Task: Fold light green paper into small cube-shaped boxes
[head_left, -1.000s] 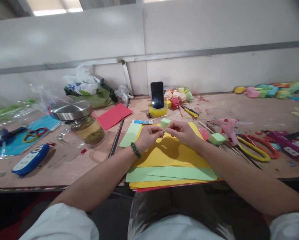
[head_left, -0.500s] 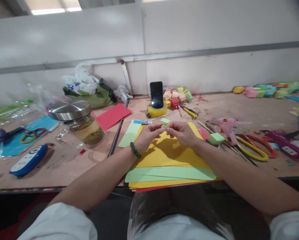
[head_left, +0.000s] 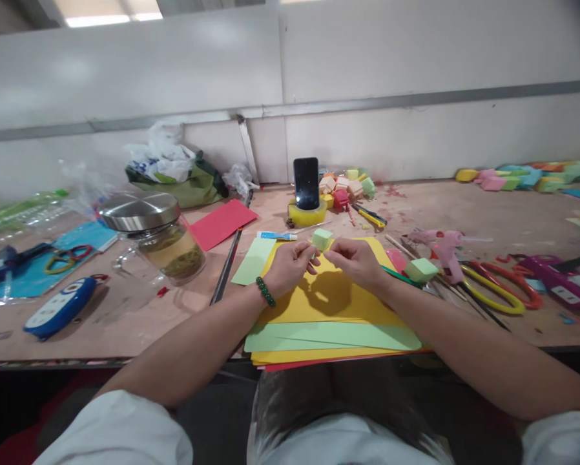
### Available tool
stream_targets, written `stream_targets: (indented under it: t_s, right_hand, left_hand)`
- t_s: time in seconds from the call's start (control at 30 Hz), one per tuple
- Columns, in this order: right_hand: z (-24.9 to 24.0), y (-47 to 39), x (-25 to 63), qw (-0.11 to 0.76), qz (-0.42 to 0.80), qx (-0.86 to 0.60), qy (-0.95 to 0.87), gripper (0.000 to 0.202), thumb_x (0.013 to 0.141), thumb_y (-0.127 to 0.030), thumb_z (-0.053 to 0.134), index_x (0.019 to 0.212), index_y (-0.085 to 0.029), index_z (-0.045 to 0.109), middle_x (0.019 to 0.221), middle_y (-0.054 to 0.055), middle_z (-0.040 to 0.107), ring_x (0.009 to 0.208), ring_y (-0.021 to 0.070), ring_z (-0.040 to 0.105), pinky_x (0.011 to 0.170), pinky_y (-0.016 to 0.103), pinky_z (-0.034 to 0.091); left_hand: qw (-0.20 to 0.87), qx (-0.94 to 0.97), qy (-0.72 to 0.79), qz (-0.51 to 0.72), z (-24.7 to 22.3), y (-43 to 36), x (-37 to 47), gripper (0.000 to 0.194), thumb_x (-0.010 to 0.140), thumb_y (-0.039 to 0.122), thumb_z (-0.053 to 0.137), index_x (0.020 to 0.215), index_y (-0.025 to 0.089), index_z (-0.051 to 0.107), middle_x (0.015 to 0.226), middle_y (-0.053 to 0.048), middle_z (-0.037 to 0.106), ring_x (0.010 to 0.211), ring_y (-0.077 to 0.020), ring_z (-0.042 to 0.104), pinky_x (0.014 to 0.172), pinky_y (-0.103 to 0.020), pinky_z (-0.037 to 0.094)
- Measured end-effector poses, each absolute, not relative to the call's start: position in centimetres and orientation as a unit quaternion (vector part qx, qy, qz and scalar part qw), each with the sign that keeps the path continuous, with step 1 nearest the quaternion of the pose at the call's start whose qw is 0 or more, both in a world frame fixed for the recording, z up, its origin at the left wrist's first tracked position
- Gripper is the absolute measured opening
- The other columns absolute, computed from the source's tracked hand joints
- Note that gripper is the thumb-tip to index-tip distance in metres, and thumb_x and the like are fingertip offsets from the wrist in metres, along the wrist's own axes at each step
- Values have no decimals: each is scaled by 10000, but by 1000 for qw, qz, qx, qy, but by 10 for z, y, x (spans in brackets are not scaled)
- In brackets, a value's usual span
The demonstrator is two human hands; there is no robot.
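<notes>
Above a stack of yellow paper (head_left: 338, 303), my left hand (head_left: 292, 266) is closed in a pinch, a tiny pale green sliver of paper showing at its fingertips. My right hand (head_left: 355, 261) is pinched a short gap away; whatever its fingertips hold, if anything, is too small to make out. Just beyond both hands sits a pale green paper cube (head_left: 322, 239). Another green cube (head_left: 420, 270) lies right of my right hand. Strips of green paper (head_left: 329, 336) lie across the near part of the stack.
A phone (head_left: 306, 184) stands in a yellow tape roll (head_left: 309, 214), with paper cubes (head_left: 341, 185) beside it. A pink glue gun (head_left: 445, 248) and scissors (head_left: 498, 290) lie right. Left are a lidded glass jug (head_left: 174, 252), red paper (head_left: 225, 224) and a blue-white device (head_left: 60, 307).
My hands have drawn slightly apart, and the small green paper piece that was between their fingertips is now mostly hidden at my left. The green cube behind them shows more fully.
</notes>
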State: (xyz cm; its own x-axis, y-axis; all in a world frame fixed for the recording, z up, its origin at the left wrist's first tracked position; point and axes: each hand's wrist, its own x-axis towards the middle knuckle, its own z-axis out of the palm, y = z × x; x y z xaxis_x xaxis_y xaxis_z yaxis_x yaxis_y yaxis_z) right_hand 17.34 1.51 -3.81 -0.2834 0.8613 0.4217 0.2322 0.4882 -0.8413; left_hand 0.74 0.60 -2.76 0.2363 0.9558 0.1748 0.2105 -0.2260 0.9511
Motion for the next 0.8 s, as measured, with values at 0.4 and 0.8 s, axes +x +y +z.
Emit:
stream_targets:
  t_s: [0.4, 0.8]
  right_hand:
    - [-42, 25, 176, 449, 335, -373, -739, 303, 803, -485, 587, 751, -187, 573, 646, -7, 571, 539, 104, 482, 510, 246, 403]
    - [-46, 27, 178, 436, 284, -380, -765, 228, 818, -401, 583, 722, -195, 604, 617, -9, 566, 576, 119, 488, 539, 250, 392]
  left_hand:
    - [524, 647, 410, 372, -34, 10, 9, 181, 785, 253, 591, 654, 128, 601, 618, 0, 599, 548, -76, 549, 566, -191, 463]
    - [598, 574, 433, 355, -30, 8, 7, 297, 702, 389, 750, 693, 103, 670, 646, -61, 682, 543, -114, 625, 556, -222, 495]
